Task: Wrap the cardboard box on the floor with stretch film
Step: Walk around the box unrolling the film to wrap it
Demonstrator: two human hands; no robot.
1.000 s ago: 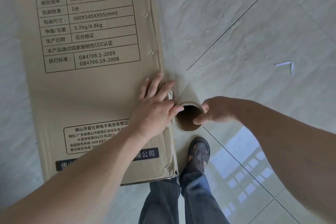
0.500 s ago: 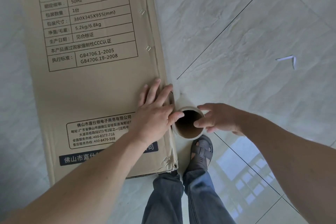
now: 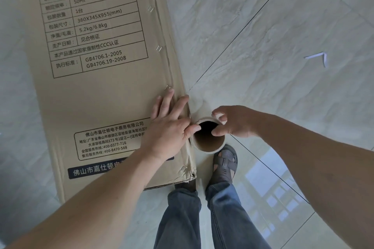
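1. A bent white paper scrap (image 3: 320,57) lies on the tiled floor (image 3: 263,26), well apart; my sandal (image 3: 225,162) stands just below the roll.
2. The cardboard box (image 3: 105,91) lies flat on the floor, with the stretch film roll (image 3: 208,143) upright against its right edge.
3. My left hand (image 3: 170,127) presses flat on the box, thumb touching the roll's rim.
4. My right hand (image 3: 232,121) pinches the rim, thumb inside the core.

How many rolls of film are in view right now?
1. The roll stands on end beside the box's right edge, the right hand pinching its rim. More may lie out of view.
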